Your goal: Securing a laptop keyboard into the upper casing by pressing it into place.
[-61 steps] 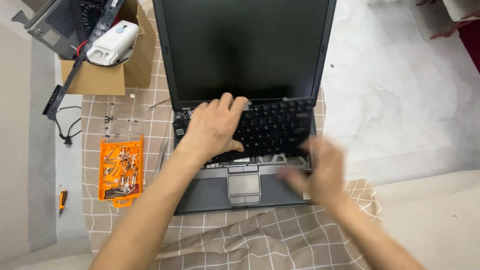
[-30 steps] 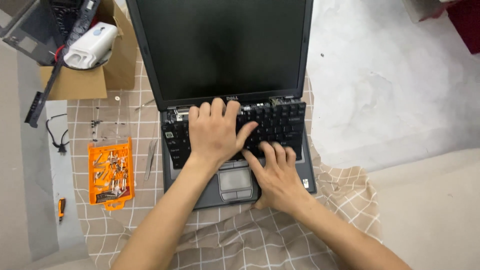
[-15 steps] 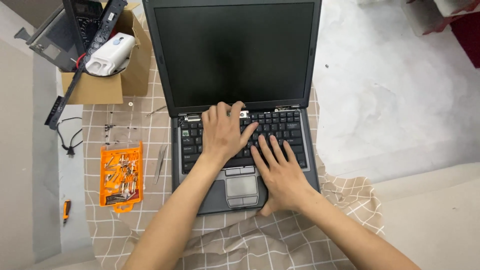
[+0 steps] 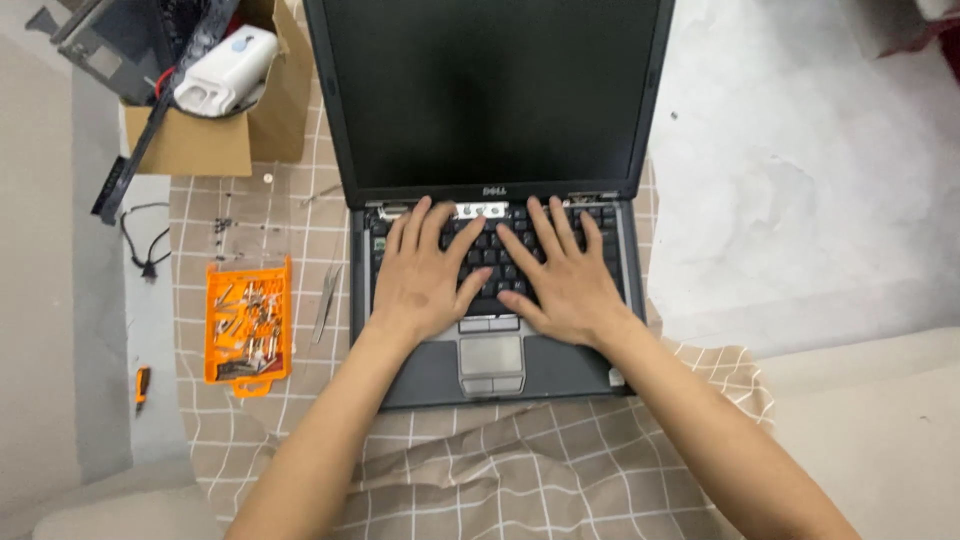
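Both hands are laid flat on the black keyboard (image 4: 500, 250) of an open grey laptop (image 4: 490, 200), whose dark screen (image 4: 490, 90) stands just beyond the fingertips. The left hand (image 4: 425, 280) is spread over the left half of the keys, its grip released and nothing held. The right hand (image 4: 560, 280) is spread over the right half, likewise released, thumbs almost meeting above the touchpad (image 4: 491, 355). Whether the keys are being pressed or only touched cannot be told. The laptop is set on a checked cloth (image 4: 520, 460). Left of the left hand, tweezers (image 4: 326, 305) are seen, then an orange bit tray (image 4: 247, 320); farther off, a cardboard box (image 4: 215, 140) is placed.
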